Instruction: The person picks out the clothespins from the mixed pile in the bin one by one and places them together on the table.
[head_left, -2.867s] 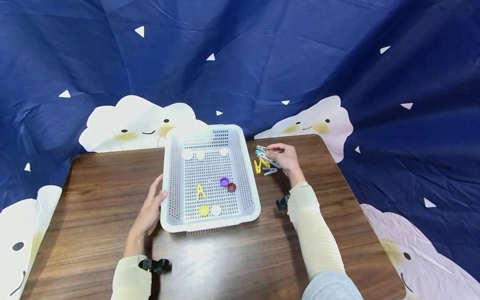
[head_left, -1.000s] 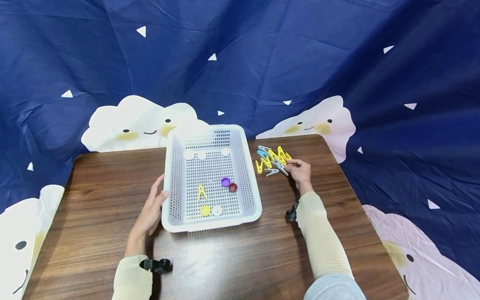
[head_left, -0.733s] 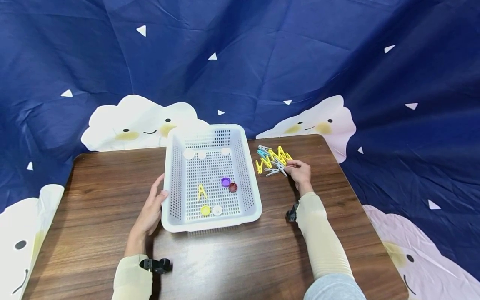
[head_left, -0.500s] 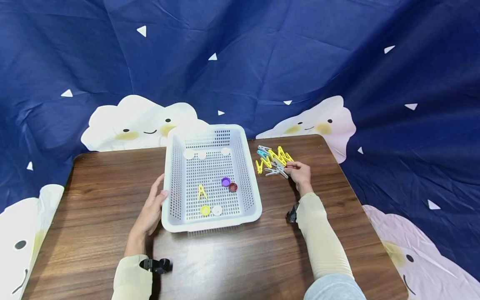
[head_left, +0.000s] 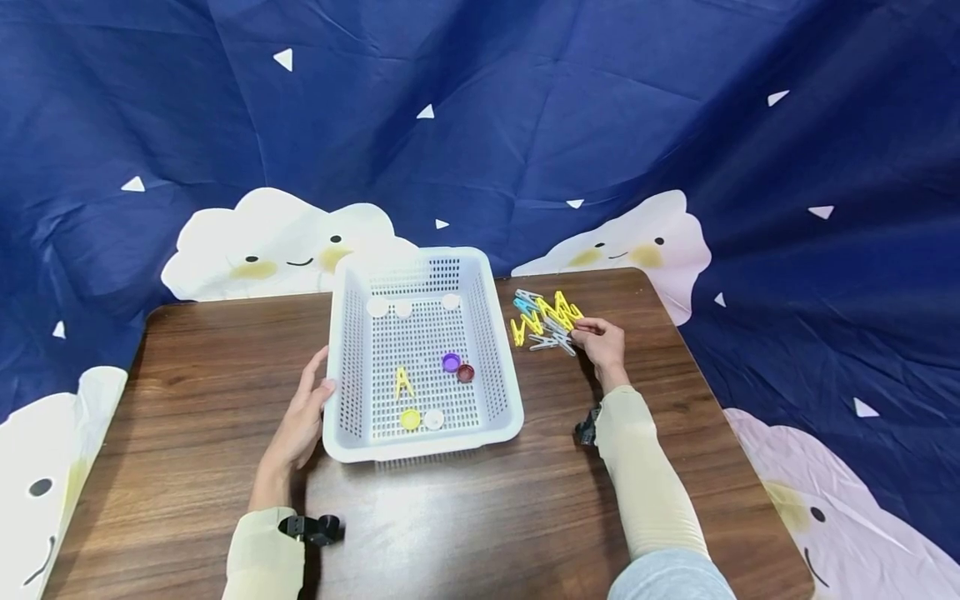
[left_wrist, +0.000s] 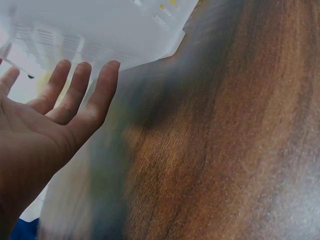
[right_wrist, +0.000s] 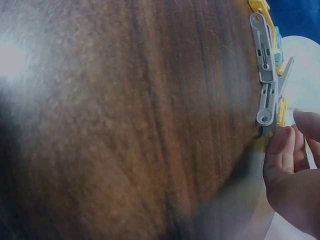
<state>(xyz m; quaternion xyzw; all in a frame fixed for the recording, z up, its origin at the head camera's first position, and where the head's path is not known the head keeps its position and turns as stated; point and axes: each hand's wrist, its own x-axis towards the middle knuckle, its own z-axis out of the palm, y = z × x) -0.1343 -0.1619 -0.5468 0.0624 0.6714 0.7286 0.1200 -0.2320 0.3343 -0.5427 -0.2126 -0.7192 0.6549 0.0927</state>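
Note:
My left hand rests at the left side of a white perforated plastic basket, thumb at the rim. In the left wrist view, the extended fingers lie against the basket's outer wall. Right of the basket, my right hand has thumb and fingertips bunched at the near end of a clothespin pile, pinching a grey clothespin. Its gripped end is partly hidden by the fingers. Yellow clothespins and a light-blue clothespin lie in the same pile on the table.
Inside the basket lie a yellow clothespin, a purple cap, a dark red cap, a yellow cap and several white caps. The wooden table meets a blue cloth backdrop behind.
My right hand has drawn back from over the pile to its near right end. The grey clothespins there have shifted slightly. My left hand and the basket have stayed in place.

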